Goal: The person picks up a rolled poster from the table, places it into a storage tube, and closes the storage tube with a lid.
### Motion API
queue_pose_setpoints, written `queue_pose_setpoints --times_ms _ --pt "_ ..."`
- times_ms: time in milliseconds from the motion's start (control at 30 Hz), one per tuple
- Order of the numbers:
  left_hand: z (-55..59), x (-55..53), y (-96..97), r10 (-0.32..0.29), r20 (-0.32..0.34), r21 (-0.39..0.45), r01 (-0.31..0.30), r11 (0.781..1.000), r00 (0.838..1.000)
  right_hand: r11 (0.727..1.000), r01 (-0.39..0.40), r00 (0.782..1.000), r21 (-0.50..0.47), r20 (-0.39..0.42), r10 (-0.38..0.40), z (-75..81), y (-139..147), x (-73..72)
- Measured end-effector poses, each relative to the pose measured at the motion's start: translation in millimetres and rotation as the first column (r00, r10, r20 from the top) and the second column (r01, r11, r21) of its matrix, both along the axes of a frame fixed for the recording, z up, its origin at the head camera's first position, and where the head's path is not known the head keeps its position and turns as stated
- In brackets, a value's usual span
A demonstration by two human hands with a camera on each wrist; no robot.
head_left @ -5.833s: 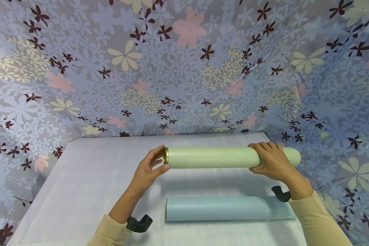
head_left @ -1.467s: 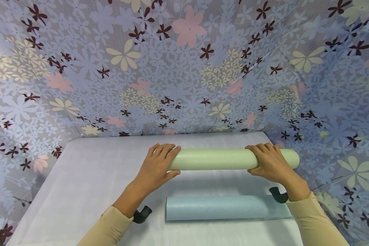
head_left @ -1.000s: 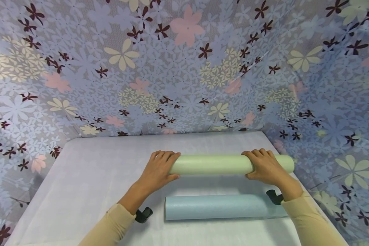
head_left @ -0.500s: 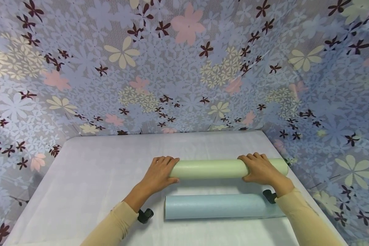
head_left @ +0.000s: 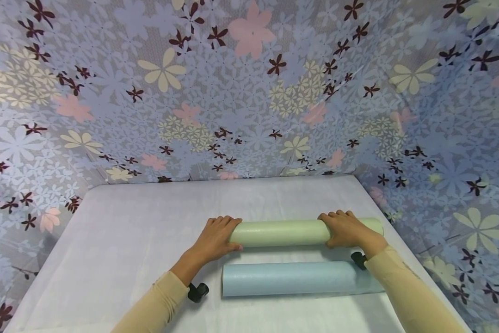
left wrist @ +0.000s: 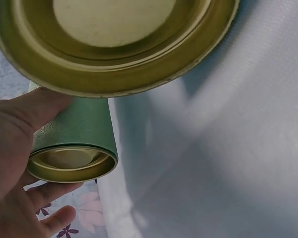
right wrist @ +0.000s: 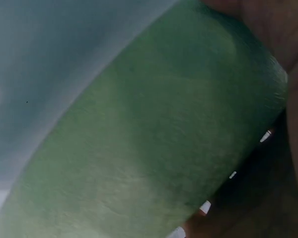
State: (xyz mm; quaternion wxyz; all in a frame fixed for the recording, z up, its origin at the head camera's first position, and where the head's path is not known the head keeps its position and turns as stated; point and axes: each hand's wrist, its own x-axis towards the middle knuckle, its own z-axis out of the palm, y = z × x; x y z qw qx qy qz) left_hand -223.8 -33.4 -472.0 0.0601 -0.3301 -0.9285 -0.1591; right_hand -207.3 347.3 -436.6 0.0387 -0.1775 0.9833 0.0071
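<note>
A pale green tube [head_left: 282,232] with a gold metal end lies level, low over the white-covered table; whether it touches the cover I cannot tell. My left hand [head_left: 215,238] grips its left end from above, and the left wrist view shows the thumb and fingers around the green tube's recessed gold end [left wrist: 72,163]. Near the other end, my right hand [head_left: 345,230] holds the tube, its thumb on the near side. A light blue tube [head_left: 291,279] lies parallel on the nearer side; its gold end [left wrist: 114,54] looms large in the left wrist view.
The white-covered table [head_left: 128,249] reaches left and back of the tubes. A flowered cloth [head_left: 249,101] rises behind the table and along its right side. The right forearm [head_left: 407,286] passes over the blue tube's right end.
My left hand has shifted from the green tube's end rim to a grip over its top. Both hands have then lowered the tube towards the table and nearer the blue tube, which stays put.
</note>
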Motion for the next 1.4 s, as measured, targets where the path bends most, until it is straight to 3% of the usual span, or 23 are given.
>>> queue_pose_setpoints --times_ms 400,867,1400 --pt "-3.0 1.3 1.1 -0.006 0.040 -0.003 0.006 1.000 0.999 0.999 -0.026 0.995 0.032 0.095 0.023 -3.7 -3.2 -6.8" --pt "-4.4 1.7 1.2 -0.005 0.082 -0.011 0.006 1.000 0.997 0.999 -0.041 0.991 0.028 0.130 0.037 -5.2 -5.1 -9.2" --pt "-7.4 2.7 2.6 0.006 0.083 0.004 -0.006 1.000 0.997 0.999 -0.031 0.991 0.035 0.133 0.026 -11.6 -3.2 -9.3"
